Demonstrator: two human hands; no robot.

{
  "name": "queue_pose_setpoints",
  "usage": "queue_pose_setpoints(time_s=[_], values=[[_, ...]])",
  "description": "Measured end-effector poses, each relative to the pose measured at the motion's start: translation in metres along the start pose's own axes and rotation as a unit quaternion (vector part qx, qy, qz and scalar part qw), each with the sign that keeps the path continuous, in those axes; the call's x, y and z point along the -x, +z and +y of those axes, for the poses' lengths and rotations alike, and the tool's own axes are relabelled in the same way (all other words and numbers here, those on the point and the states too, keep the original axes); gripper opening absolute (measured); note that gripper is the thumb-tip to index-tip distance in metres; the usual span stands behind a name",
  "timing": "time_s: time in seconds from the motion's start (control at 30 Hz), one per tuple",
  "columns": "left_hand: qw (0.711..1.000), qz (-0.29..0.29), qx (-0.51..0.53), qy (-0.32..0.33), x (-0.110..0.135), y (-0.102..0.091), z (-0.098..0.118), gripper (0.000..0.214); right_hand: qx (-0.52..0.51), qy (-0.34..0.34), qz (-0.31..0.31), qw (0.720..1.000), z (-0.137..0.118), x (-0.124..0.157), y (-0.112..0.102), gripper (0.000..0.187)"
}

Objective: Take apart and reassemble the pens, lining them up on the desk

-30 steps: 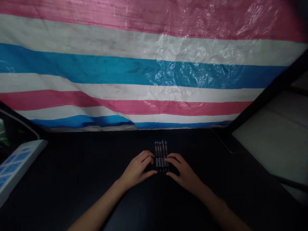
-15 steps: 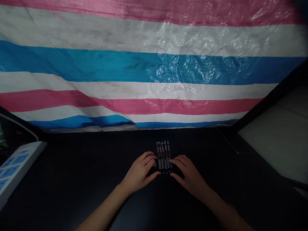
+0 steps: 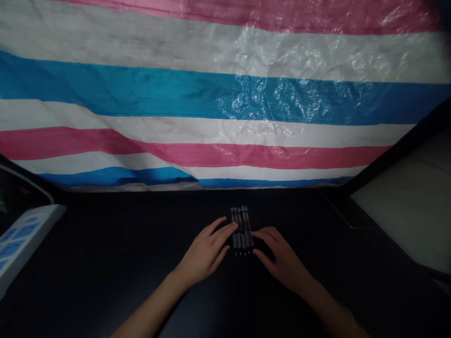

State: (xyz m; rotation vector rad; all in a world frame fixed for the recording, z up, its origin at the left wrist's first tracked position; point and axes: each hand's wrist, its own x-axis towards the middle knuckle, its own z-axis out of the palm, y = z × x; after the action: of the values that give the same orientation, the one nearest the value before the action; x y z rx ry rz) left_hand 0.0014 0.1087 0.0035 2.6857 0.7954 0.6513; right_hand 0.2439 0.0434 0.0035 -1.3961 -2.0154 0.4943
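The pens [image 3: 241,230] lay flat, side by side in a tidy row on the dark table [image 3: 116,234], far from the near edge. The left hand [image 3: 204,251] and right hand [image 3: 282,263] were open on either side, fingers at the row's edges, holding nothing.

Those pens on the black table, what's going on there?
A person is working bare-handed at a black table. Several pens lie side by side in a tight row, pointing away from the person. The left hand sits open at the row's left side, and the right hand at its right, fingers at or very near the pens. Neither hand is gripping them. A striped tarpaulin hangs behind.
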Motion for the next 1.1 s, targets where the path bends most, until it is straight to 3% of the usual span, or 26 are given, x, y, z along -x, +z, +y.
queue_pose_setpoints(time_s=[0.1, 0.23, 0.5, 0.6, 0.7, 0.77, 0.87, 0.93, 0.97, 1.1], values=[[1.0, -0.014, 0.017, 0.006, 0.001, 0.002, -0.004, 0.064, -0.017, 0.002, 0.027, 0.999, -0.002, -0.002, -0.002, 0.029], [1.0, -0.001, 0.002, -0.012, 0.002, 0.003, -0.007, 0.064, -0.042, 0.011, 0.072, 0.996, -0.004, -0.004, -0.004, 0.022], [0.997, -0.04, -0.072, -0.006, 0.0, -0.006, -0.002, 0.03, -0.114, 0.035, 0.077, 0.99, -0.006, -0.007, -0.009, 0.019], [0.995, -0.025, -0.098, 0.011, 0.0, -0.004, -0.003, 0.024, -0.173, 0.084, 0.064, 0.979, -0.012, -0.007, -0.008, 0.016], [0.995, -0.003, -0.094, 0.038, 0.002, -0.002, -0.003, 0.025, -0.294, 0.176, 0.011, 0.939, -0.024, -0.004, -0.002, 0.017], [0.996, 0.014, -0.073, 0.042, 0.002, -0.003, 0.002, 0.027, -0.395, 0.214, -0.051, 0.892, -0.034, -0.003, 0.005, 0.027], [0.999, 0.038, 0.004, 0.003, 0.001, -0.005, 0.016, 0.027, -0.523, 0.265, -0.135, 0.799, -0.047, -0.001, 0.015, 0.046], [0.998, 0.038, 0.052, 0.001, 0.002, -0.005, 0.025, 0.024, -0.559, 0.283, -0.164, 0.762, -0.051, -0.001, 0.021, 0.048], [0.997, 0.044, 0.06, 0.004, 0.003, -0.005, 0.028, 0.024, -0.562, 0.283, -0.166, 0.759, -0.051, -0.001, 0.024, 0.047], [0.98, 0.125, 0.095, 0.119, 0.008, 0.004, 0.03, 0.036, -0.553, 0.27, -0.125, 0.779, -0.047, 0.001, 0.035, 0.037]])
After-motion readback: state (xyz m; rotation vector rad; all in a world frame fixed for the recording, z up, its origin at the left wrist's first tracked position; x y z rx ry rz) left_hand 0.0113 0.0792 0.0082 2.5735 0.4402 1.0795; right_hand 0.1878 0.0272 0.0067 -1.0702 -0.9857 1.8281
